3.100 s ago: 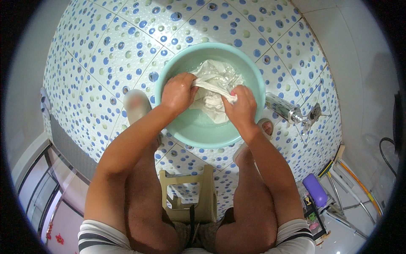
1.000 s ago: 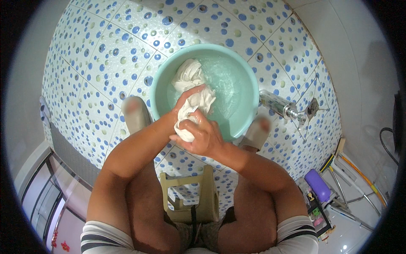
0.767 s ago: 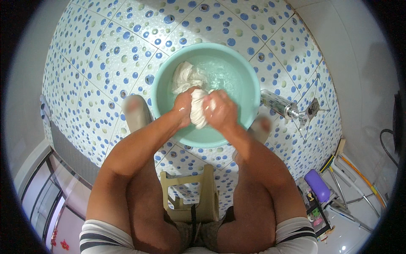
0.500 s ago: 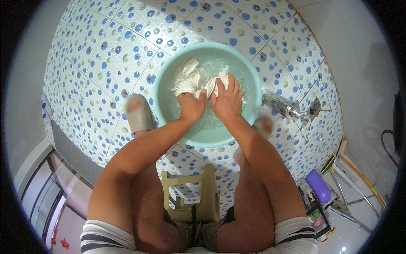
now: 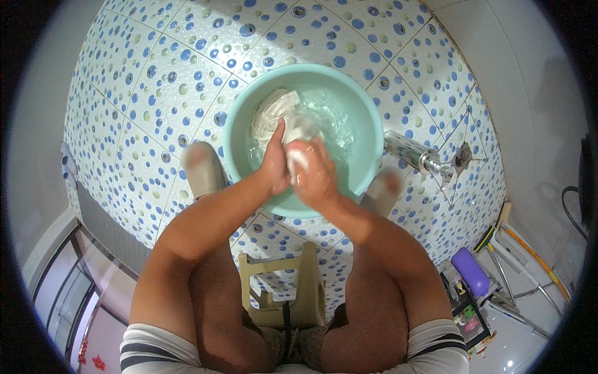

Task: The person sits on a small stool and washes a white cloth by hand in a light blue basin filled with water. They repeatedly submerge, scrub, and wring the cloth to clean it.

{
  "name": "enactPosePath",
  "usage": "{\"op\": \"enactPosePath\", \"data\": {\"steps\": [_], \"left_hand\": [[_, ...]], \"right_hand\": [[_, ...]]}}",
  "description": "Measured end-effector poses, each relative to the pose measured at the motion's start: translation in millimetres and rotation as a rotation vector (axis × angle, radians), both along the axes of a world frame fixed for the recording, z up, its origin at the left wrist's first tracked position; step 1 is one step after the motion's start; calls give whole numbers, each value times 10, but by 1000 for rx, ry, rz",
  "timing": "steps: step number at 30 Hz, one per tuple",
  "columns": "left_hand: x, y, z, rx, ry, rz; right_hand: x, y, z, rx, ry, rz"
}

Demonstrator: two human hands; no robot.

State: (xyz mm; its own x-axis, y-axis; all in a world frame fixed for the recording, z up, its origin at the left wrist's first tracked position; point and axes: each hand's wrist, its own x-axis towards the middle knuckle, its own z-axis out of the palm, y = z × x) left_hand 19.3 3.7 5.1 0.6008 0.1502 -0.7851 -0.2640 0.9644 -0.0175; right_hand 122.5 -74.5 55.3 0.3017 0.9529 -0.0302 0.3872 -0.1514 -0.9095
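A white cloth (image 5: pixel 272 114) lies partly in the water of a light green basin (image 5: pixel 374 134), bunched toward its left side. One part of it is lifted near the basin's front half, between my two hands. My right hand (image 5: pixel 316 176) is closed round this bunched part, and a bit of white shows among its fingers. Against the cloth's left side is my left hand (image 5: pixel 275 163), its thumb pointing up and its other fingers mostly hidden. The cloth just beyond my hands is smeared by motion. Ripples show on the water at the right.
My slippered feet (image 5: pixel 204 171) flank the basin on the dotted tile floor (image 5: pixel 168 93). A beige plastic stool (image 5: pixel 308 280) is beneath me. To the right lies a shiny metal cylinder (image 5: pixel 411 153) beside a wire stand (image 5: pixel 462 159). A purple object (image 5: pixel 469 272) and several poles are at lower right.
Both hands have come up and nearer to me from the water, drawing part of the cloth along. My right hand has moved left, close to my left, and closed on the cloth.
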Motion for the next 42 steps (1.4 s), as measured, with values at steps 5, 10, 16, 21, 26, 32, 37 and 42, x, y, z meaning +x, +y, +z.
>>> {"op": "enactPosePath", "data": {"steps": [5,10,16,21,26,32,37,42], "left_hand": [[146,176,-166,-65,-515,-60],[29,117,-174,-86,-73,-48],[-93,0,24,572,509,-343],[-185,-258,-209,1179,1141,-935],[84,-238,-112,518,892,-775],[144,48,246,-6,245,-387],[133,172,33,-194,-203,-150],[230,204,199,-64,-59,-266]], "right_hand": [[-157,-40,259,191,-146,249],[7,55,-10,317,-338,223],[565,18,-457,-163,-409,13],[517,-49,-561,-434,-662,19],[330,29,-814,-711,-720,109],[222,-11,-688,-173,-195,-136],[-112,-76,170,249,38,196],[-99,-76,356,241,-126,338]]}}
